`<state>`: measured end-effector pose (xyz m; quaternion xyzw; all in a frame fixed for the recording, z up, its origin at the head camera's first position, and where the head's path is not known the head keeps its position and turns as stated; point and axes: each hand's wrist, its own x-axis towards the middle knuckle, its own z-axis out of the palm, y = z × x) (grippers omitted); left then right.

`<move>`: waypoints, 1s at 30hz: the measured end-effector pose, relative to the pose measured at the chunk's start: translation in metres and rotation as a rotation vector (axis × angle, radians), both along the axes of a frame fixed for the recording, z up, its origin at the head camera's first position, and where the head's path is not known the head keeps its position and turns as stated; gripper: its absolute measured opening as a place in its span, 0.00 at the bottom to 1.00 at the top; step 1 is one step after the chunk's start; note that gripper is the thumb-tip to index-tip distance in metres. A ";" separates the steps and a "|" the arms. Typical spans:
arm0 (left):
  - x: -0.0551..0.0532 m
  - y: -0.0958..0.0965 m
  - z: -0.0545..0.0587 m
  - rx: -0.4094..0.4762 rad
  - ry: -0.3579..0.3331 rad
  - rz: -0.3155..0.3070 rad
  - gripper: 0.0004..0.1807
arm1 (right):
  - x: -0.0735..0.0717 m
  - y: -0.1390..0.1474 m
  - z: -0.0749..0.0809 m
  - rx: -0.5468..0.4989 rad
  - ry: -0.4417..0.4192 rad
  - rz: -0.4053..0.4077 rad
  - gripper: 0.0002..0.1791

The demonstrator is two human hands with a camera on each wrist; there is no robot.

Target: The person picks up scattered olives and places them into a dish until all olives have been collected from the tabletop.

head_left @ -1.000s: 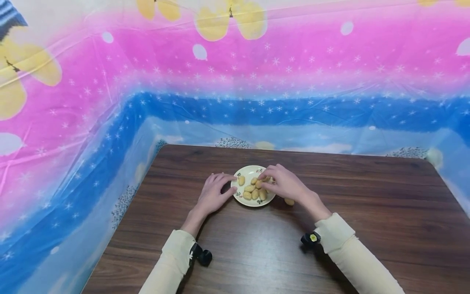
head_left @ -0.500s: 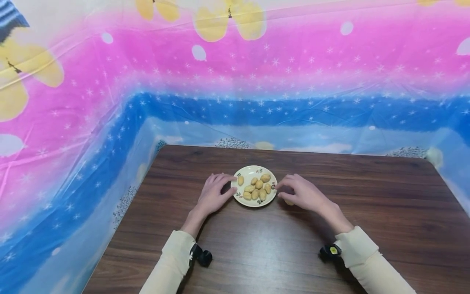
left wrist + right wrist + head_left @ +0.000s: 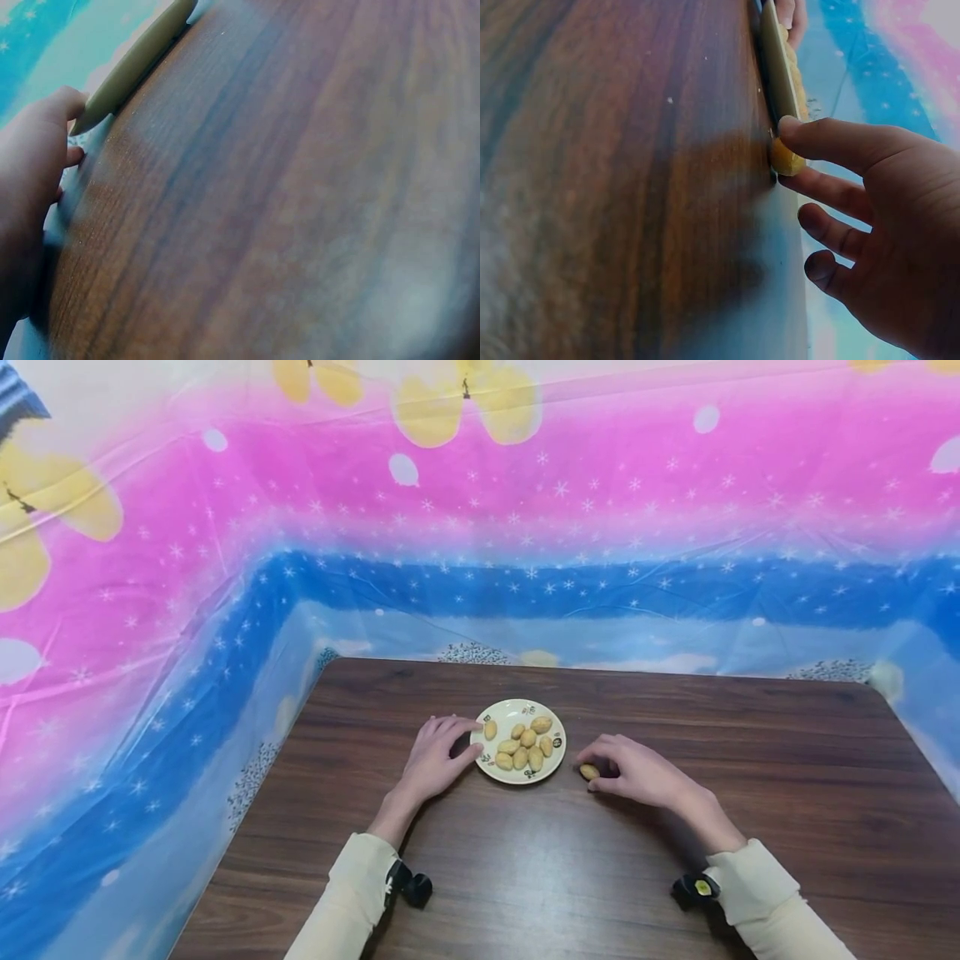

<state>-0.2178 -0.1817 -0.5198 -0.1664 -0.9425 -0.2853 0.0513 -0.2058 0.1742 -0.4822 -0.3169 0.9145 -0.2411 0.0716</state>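
Note:
A tan oval nut, looking like a walnut in its shell [image 3: 589,772], lies on the table to the right of a plate. My right hand [image 3: 637,770] is at this walnut, with the thumb [image 3: 814,135] on one side and the index finger [image 3: 829,191] on the other; the other fingers are spread loosely. Several similar walnuts sit on the small white plate [image 3: 517,708], most in a cluster and one apart near its left rim. My left hand [image 3: 435,756] rests at the plate's left rim, fingertips and thumb touching its edge, fingers relaxed.
The table [image 3: 750,760] is dark brown wood with rounded far corners. A pink and blue patterned cloth [image 3: 525,585] hangs behind it and along the left side. Black wrist cameras sit on both cuffs.
My right hand has drawn back from over the plate, leaving a walnut near its right side, and has moved right and down to the loose walnut. The left hand has stayed put.

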 end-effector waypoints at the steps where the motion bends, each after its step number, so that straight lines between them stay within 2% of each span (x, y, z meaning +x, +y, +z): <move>1: 0.000 0.000 0.000 -0.002 0.001 0.000 0.22 | 0.000 0.000 -0.001 0.005 0.001 0.003 0.18; 8: 0.001 0.000 0.000 0.002 -0.005 0.011 0.23 | 0.001 -0.001 0.001 -0.011 0.021 0.016 0.14; 15: 0.000 0.000 0.000 0.000 0.013 -0.005 0.23 | -0.001 -0.001 0.002 -0.011 0.035 0.003 0.13; 30: 0.000 0.000 0.001 0.008 -0.008 -0.009 0.22 | -0.020 -0.030 0.017 -0.046 0.097 0.031 0.15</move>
